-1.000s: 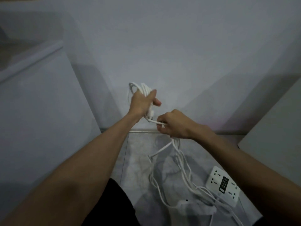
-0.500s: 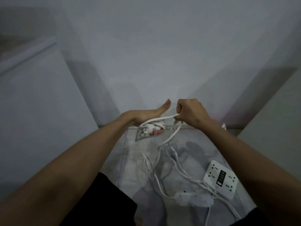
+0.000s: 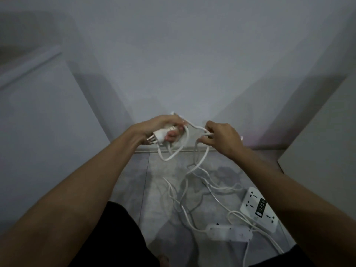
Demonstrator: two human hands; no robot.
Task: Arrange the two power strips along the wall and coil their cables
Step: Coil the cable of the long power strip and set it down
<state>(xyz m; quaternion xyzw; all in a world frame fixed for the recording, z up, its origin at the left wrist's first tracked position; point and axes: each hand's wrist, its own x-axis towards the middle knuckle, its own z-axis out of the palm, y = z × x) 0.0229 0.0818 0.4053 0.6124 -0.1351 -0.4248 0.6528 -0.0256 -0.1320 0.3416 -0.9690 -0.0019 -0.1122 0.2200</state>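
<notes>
Left hand curled round a white plug, prongs pointed down and toward the wrist, with a loop of white cable hung below the fist. Right hand pinched on the same cable just beside it, fingers bent over the strand, a short arc of cord stretched between the two hands. Both held up in front of the wall, above the skirting line. From the right hand, cable dropped to the floor and spread in loose, tangled runs across the grey tiles. Near the right forearm, a square white power strip lay flat on the floor, sockets up, a dark panel down its middle, partly hidden by the arm. Just in front of it, toward the wearer, a long narrow power strip lay flat, cords crossed over and beside it; cannot tell which cord belonged to which strip. At the left, a pale cabinet side; at the right, another pale panel. Dark clothing at the lower edge.
</notes>
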